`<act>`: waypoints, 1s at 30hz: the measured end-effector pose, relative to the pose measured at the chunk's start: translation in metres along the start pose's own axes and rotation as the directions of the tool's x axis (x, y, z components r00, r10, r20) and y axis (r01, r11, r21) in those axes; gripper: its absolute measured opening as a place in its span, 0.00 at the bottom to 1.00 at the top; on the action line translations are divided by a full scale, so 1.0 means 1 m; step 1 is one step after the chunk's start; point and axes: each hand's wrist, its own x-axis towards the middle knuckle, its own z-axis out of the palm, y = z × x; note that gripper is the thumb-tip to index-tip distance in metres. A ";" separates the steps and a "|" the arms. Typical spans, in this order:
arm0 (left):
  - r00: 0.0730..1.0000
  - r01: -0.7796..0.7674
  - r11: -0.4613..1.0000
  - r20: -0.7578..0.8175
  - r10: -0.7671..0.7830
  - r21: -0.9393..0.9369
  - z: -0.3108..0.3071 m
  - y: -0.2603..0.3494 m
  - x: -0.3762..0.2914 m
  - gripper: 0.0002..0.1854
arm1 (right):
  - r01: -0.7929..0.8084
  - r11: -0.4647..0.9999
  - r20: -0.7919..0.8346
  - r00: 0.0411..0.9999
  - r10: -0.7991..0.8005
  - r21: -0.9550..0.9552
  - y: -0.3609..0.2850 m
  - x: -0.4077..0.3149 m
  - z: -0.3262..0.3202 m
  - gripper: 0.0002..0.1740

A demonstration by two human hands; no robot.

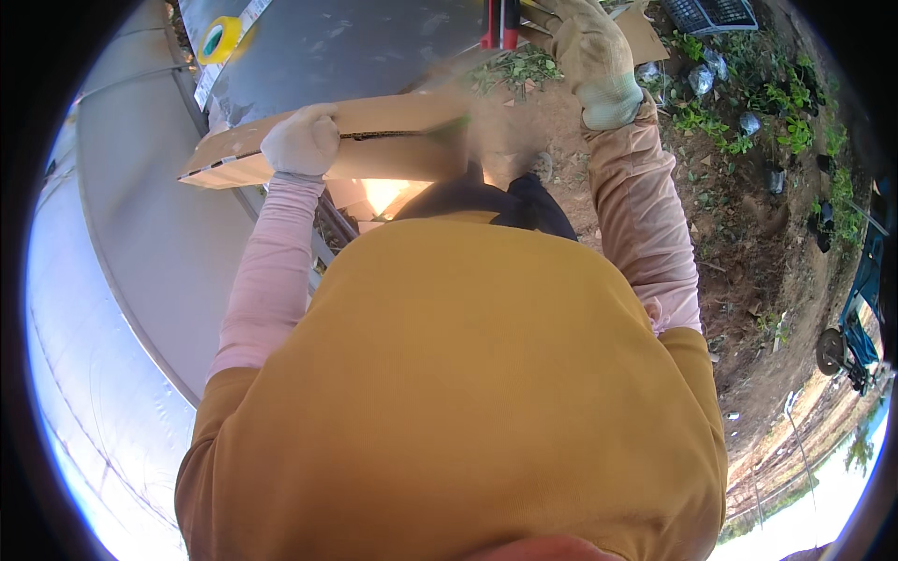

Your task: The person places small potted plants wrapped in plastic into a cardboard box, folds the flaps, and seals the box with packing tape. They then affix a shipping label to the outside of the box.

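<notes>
My left hand, in a pale work glove, grips the upper edge of a long cardboard box. The box lies crosswise in front of my body, with a dark slit along its folded edge. A blurred green patch shows near its right end; what it is I cannot tell. Raised at the top of the view, my right hand wears a soiled beige glove with a greenish cuff. Its fingers are around a red and black tool, whose upper part is cut off by the picture's edge.
A grey metal tabletop lies beyond the box. On it, a yellow tape roll rests on a white printed strip. To the right are dirt ground, green plants, a cardboard piece and a dark plastic crate.
</notes>
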 end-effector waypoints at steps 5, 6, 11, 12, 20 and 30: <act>0.977 0.175 0.984 0.122 -0.177 0.028 -0.009 -0.010 0.041 0.12 | -0.460 0.845 -0.375 0.860 0.347 -0.273 0.027 -0.036 0.048 0.31; 0.995 0.066 0.996 0.084 -0.061 -0.062 -0.012 -0.008 0.048 0.13 | -0.562 0.808 -0.439 0.780 0.446 -0.179 0.044 -0.052 0.063 0.30; 0.902 -0.366 0.904 0.152 0.403 -0.222 -0.002 0.027 0.077 0.22 | -0.460 0.619 -0.464 0.870 0.169 -0.637 0.118 -0.082 0.114 0.31; 0.892 -0.324 0.911 0.238 0.384 -0.256 0.000 0.031 0.082 0.24 | -0.506 0.599 -0.517 0.838 0.173 -0.620 0.125 -0.077 0.118 0.32; 0.770 -0.331 0.854 0.408 0.491 -0.402 0.009 0.030 0.108 0.32 | -0.681 0.439 -0.579 0.731 0.360 -0.586 0.106 -0.019 0.134 0.29; 0.746 -0.461 0.793 0.309 0.590 -0.399 0.012 0.030 0.111 0.26 | -0.369 -0.135 -0.391 0.895 0.214 -0.919 0.083 -0.026 0.174 0.15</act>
